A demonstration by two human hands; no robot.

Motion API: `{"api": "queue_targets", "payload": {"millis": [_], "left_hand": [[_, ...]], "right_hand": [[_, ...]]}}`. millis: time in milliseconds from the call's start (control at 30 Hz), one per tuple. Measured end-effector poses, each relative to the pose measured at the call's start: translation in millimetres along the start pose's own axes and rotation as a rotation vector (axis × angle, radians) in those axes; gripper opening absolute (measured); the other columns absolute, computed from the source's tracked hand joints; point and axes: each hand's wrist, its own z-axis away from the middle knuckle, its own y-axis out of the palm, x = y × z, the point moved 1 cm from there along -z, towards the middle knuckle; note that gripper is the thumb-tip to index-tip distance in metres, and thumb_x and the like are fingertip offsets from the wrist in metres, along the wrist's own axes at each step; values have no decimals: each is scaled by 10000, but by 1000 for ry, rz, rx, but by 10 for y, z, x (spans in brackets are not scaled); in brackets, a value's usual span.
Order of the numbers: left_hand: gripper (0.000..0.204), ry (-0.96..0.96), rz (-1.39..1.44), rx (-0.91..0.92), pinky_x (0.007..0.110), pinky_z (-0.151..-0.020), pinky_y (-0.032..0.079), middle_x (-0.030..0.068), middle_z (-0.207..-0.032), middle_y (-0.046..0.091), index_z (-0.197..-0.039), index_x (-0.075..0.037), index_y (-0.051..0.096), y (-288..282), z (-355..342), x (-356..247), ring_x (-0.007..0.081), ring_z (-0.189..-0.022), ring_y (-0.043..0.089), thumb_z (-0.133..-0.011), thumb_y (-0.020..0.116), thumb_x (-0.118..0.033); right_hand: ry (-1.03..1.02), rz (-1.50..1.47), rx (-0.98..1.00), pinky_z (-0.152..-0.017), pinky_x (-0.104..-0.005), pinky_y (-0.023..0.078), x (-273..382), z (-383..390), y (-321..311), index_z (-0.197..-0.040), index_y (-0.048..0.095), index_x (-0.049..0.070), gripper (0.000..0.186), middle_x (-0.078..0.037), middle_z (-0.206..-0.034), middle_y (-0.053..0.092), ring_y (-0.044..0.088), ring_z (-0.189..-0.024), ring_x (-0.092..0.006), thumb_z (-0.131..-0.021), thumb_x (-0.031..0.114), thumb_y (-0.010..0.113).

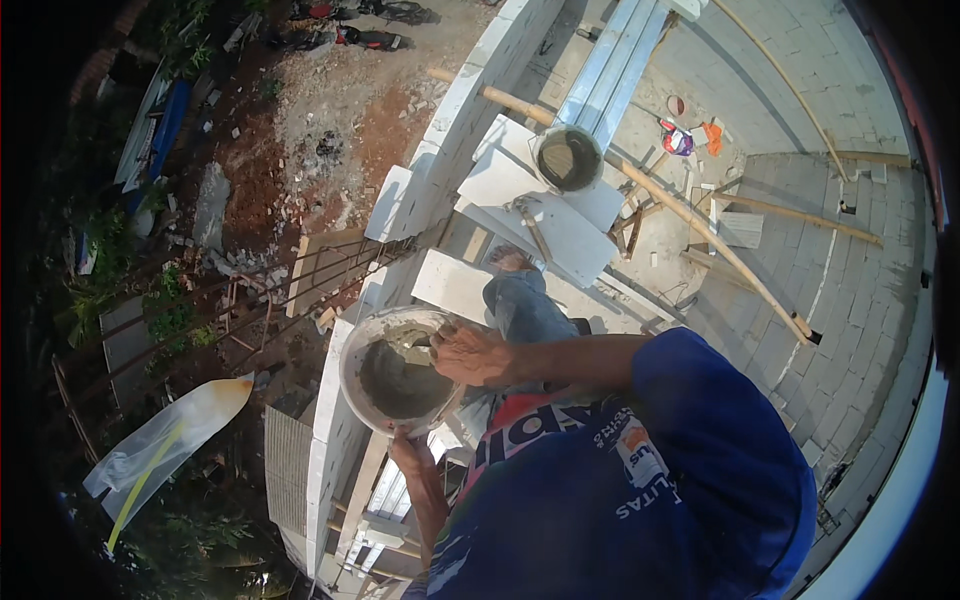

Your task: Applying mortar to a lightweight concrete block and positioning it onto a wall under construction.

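A round, pale-rimmed bucket (350,385) with wet grey mortar (405,385) inside stands tilted or held in front of me, beside the top of a white block wall. My left hand (412,455) is closed on its near rim, the fingers partly hidden. My right hand (472,353) reaches over the bucket with curled fingers. From it a flat, pale tool (416,350), like a trowel, extends over the mortar; its handle is hidden in the hand. Farther ahead, a second bucket (568,160) with grey contents stands near white boards (570,235), on which a hammer-like tool (537,235) lies.
The block wall (430,165) runs along my left, with rubble ground far below. My bare foot (512,258) is on the boards. Metal channels (612,75) and bamboo poles (700,230) span the deep walled room at right. Rusty rebar (250,280) sticks out left.
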Motion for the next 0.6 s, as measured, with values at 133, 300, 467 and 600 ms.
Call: {"api": "queue_targets", "payload": {"millis": [133, 300, 467, 600], "left_hand": [[525, 9, 4, -69, 512, -974, 464, 224, -1225, 493, -1251, 124, 417, 0, -36, 27, 372, -1147, 522, -747, 499, 2], [516, 10, 77, -85, 507, -1023, 430, 206, -1247, 495, -1268, 86, 408, 222, -149, -38, 360, -1171, 506, -761, 484, 18], [442, 21, 58, -114, 488, -1010, 449, 191, -1198, 520, -1198, 82, 446, 248, -79, -167, 345, -1140, 524, -761, 479, 18], [528, 8, 53, -124, 502, -1024, 439, 186, -1253, 492, -1268, 46, 415, 237, -40, -265, 351, -1175, 508, -746, 491, 18]], "right_hand": [[199, -553, -293, -978, -419, 387, -689, 150, -99, -1138, 553, 118, 358, -106, -1046, 539, 520, -1069, -273, -860, 332, 480], [451, -941, -206, -862, -450, 459, -1549, 942, 489, -1020, 608, 76, 288, -139, -997, 571, 582, -1006, -296, -832, 294, 599], [873, -883, 188, -720, -471, 520, -2335, 1871, 944, -926, 644, 44, 260, -175, -915, 611, 634, -849, -338, -857, 293, 619], [996, -841, 206, -652, -465, 529, -2340, 2397, 1303, -877, 647, 42, 248, -184, -879, 609, 639, -768, -344, -853, 288, 628]]}}
